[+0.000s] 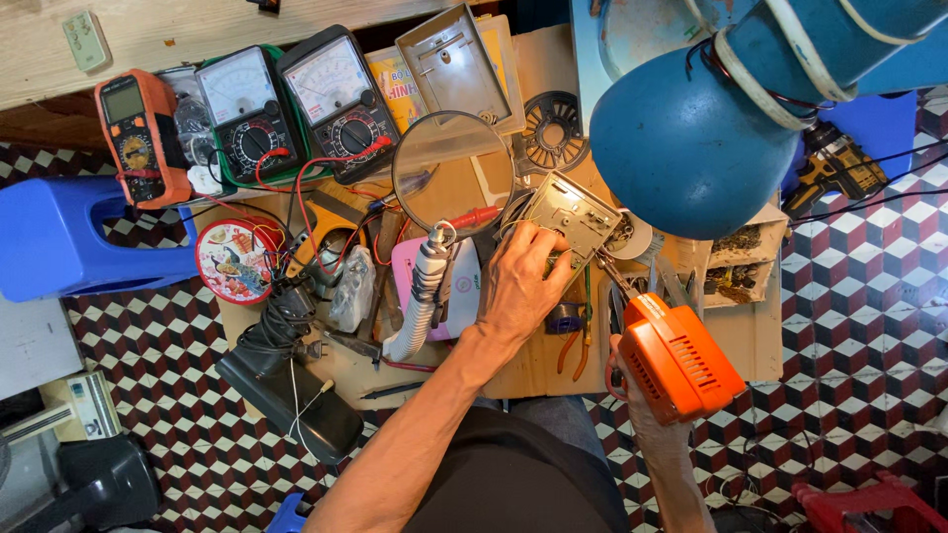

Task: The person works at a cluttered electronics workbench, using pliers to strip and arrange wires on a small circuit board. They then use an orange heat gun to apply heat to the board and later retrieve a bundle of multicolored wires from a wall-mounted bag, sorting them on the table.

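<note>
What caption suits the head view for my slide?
Left hand steadies a grey casing while the right hand grips an orange drill over a cluttered bench.

right hand [632,390]: mostly hidden behind orange tool [679,360] | lamp [691,128]: cut off
</note>
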A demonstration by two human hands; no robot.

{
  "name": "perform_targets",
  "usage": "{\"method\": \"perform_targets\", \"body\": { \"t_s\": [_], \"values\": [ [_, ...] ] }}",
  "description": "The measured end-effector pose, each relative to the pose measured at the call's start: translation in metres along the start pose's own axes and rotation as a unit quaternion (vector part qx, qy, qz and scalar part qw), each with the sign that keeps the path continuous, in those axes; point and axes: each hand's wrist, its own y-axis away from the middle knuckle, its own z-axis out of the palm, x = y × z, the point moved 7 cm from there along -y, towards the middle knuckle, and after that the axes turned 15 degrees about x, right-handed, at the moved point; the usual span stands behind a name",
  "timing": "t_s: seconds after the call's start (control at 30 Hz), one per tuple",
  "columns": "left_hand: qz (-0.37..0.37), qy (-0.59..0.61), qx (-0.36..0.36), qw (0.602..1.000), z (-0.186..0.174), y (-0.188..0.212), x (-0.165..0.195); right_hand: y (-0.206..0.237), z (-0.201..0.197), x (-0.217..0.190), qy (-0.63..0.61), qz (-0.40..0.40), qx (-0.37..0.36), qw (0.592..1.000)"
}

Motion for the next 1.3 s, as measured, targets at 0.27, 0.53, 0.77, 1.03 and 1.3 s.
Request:
{"method": "perform_targets", "body": {
  "t_s": [0.27,0.53,0.77,1.03,1.3],
  "values": [
    [-0.003,-0.027,-0.004,1.0,0.003,-0.002,-0.001,-0.002,0.009,-0.019,0.019,0.017,0.0,1.0],
    [-0.01,-0.028,0.004,1.0,0.005,0.001,-0.005,-0.003,0.013,-0.029,0.013,0.024,0.003,1.0],
    [-0.019,-0.019,0.006,1.0,0.005,0.001,-0.006,-0.005,0.017,-0.03,0.003,0.028,0.005,1.0],
    [-0.022,-0.012,0.003,1.0,0.002,-0.002,-0.007,-0.003,0.019,-0.03,0.037,-0.018,-0.003,0.999],
    [-0.027,0.011,-0.006,1.0,0.005,0.001,-0.015,0.0,0.024,-0.024,0.018,0.032,-0.001,0.999]
  ]
}}
